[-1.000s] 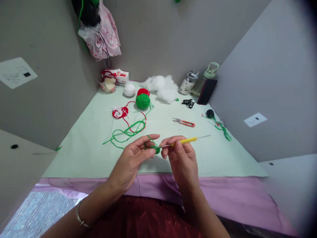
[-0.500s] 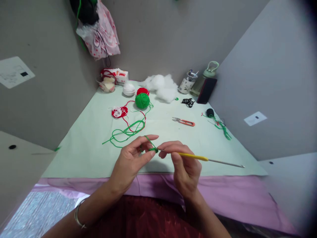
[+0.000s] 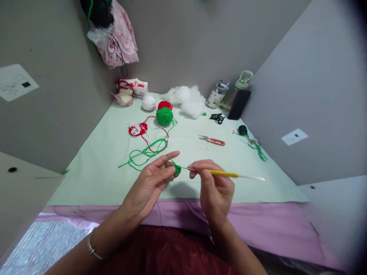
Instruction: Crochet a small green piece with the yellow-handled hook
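Between the thumb and fingers of my left hand [image 3: 153, 179] is a small green crochet piece [image 3: 177, 170], with green yarn running over the raised index finger. My right hand [image 3: 215, 187] grips a crochet hook [image 3: 225, 173] by its yellow handle, pen-fashion. The hook's thin metal shaft points left and its tip meets the edge of the crochet piece. The other metal end sticks out to the right, blurred. Loose green yarn [image 3: 156, 147] lies in loops beyond my left hand, near a green yarn ball [image 3: 164, 116].
Orange-handled thread snips [image 3: 212, 140] lie beyond my right hand. Farther back are a red and white yarn bundle [image 3: 138, 129], a white ball [image 3: 148, 103], fluffy stuffing [image 3: 189, 101], a black hair clip [image 3: 217, 118], a pen cup [image 3: 217, 96] and a phone [image 3: 239, 104]. Grey panels enclose the table.
The crochet piece has been turned and shows more of its face. My right hand has drawn slightly right, baring more of the shaft, and the hook lies more level.
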Motion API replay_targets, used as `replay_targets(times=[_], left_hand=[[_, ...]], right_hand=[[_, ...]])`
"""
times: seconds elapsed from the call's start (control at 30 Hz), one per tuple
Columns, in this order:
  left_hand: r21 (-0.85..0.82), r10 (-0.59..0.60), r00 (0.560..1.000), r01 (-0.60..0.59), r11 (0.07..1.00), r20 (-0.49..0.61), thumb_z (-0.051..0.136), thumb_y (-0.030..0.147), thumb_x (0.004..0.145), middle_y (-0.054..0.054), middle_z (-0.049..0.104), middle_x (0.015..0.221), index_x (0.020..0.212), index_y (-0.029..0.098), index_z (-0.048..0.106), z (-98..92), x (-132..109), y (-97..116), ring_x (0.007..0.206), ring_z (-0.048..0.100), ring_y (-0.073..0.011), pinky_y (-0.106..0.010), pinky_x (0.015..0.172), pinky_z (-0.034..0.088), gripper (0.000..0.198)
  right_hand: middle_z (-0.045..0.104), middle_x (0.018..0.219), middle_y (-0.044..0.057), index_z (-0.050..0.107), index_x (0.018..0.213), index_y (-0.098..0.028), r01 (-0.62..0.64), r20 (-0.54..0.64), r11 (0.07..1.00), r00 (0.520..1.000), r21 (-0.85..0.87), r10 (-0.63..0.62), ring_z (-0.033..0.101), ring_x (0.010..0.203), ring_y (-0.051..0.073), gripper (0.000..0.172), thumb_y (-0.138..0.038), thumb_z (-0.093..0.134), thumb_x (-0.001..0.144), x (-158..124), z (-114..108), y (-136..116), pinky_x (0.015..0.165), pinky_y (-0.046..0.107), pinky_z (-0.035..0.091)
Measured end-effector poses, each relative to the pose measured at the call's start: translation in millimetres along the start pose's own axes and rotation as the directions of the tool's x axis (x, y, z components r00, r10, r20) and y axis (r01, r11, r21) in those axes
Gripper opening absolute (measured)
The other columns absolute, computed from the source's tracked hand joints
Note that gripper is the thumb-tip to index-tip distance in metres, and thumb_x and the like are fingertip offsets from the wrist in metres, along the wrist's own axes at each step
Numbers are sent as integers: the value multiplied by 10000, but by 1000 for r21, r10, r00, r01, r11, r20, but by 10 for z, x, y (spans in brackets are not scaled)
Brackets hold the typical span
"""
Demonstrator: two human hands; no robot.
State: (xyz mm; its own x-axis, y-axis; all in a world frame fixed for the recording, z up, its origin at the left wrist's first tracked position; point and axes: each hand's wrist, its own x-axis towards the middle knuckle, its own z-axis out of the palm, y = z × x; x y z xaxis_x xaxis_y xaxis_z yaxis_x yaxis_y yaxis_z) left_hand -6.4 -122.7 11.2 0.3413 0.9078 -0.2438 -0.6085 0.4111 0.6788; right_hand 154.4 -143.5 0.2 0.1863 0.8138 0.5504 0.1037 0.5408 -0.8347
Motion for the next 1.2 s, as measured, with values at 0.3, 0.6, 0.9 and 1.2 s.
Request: replay_targets(times=[0.3,0.6,0.9,1.2], left_hand=[[104,122,992,-119,987,-17,934,236,764,16,694,888,1181,260,841,89,1,-113,926,621,-141,-269,936,468,428],[-32,0,1000,-1,999,-30,906,216,771,-17,725,940,1040,199,866,-24,104,16,859,644,-143,-336,986,513,272],[251,165,986,-162,954,7,871,286,840,-18,734,953,1133,268,862,23,33,-33,959,601,-177,-296,930,434,294],[287,153,988,-147,947,1,872,282,814,-33,721,961,1115,274,873,-10,38,-26,957,596,-195,-312,912,430,302]], right_hand=[[808,1001,35,816,1133,-332,78,59,990,996,-115,-72,739,925,196,277,-148,636,1031,-15,77,26,780,346,616],[753,899,32,823,1027,-276,-44,-27,999,999,-19,44,695,778,179,186,-229,644,1038,56,-18,75,728,348,580],[790,940,26,824,1016,-277,-199,64,966,980,166,191,673,781,162,152,-303,675,1032,75,10,92,745,322,559],[807,903,50,767,957,-216,-283,72,902,959,327,275,695,674,149,223,-363,631,1053,96,-15,60,650,308,586]])
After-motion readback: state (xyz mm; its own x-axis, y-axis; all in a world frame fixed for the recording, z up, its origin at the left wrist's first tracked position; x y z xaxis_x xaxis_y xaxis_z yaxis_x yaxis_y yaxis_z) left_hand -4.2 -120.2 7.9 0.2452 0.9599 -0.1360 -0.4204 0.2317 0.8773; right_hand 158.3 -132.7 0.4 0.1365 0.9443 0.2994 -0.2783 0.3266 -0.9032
